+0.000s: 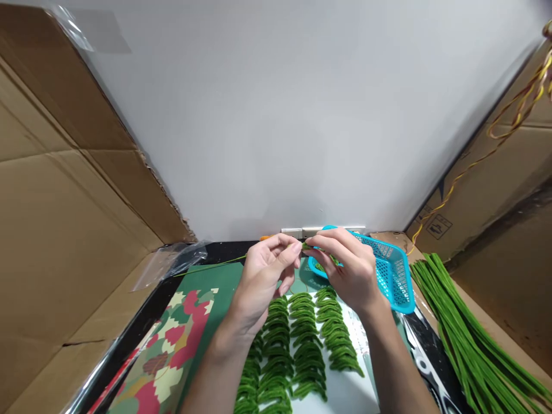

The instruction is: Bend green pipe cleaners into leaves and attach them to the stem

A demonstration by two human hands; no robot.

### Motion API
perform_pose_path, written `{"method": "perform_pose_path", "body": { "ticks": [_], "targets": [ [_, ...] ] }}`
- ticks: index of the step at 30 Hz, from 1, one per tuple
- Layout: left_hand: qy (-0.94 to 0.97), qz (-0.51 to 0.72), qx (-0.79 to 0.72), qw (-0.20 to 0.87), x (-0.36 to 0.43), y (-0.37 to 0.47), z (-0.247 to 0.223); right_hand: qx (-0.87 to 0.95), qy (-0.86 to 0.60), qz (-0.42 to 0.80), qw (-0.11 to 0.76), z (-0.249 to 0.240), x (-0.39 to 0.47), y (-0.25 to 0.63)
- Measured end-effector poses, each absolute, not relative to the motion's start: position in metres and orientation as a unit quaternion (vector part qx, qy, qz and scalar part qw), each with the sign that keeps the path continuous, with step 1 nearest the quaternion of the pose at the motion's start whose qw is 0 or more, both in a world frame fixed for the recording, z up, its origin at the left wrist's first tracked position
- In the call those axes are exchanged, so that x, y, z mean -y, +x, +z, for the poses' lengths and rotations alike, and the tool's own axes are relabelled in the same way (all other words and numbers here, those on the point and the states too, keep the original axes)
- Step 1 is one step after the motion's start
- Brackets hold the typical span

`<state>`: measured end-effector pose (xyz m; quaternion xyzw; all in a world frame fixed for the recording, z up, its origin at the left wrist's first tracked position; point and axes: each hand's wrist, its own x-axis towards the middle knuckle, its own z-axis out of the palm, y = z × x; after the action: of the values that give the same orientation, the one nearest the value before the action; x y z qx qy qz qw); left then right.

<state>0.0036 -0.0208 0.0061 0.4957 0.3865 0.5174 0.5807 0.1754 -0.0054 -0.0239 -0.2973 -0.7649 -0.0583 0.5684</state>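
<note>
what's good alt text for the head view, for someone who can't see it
Left hand and right hand pinch a green strand above rows of curved green pieces on a white sheet. A blue basket stands partly behind the right hand; green stems lie far right.

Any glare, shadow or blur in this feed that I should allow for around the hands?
Head view: faint, soft-edged shadow on the pale wall; white glints on the clear plastic at upper left; left hand and right hand fairly sharp, but the green piece at their fingertips too small to read in detail.
</note>
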Motion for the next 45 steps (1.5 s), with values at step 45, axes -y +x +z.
{"method": "perform_pose_path", "body": {
  "ticks": [45],
  "targets": [
    [0.485, 0.501, -0.3, 0.65, 0.027, 0.011, 0.003, 0.766, -0.29, -0.04, 0.572, -0.014, 0.019, 0.171]
  ]
}}
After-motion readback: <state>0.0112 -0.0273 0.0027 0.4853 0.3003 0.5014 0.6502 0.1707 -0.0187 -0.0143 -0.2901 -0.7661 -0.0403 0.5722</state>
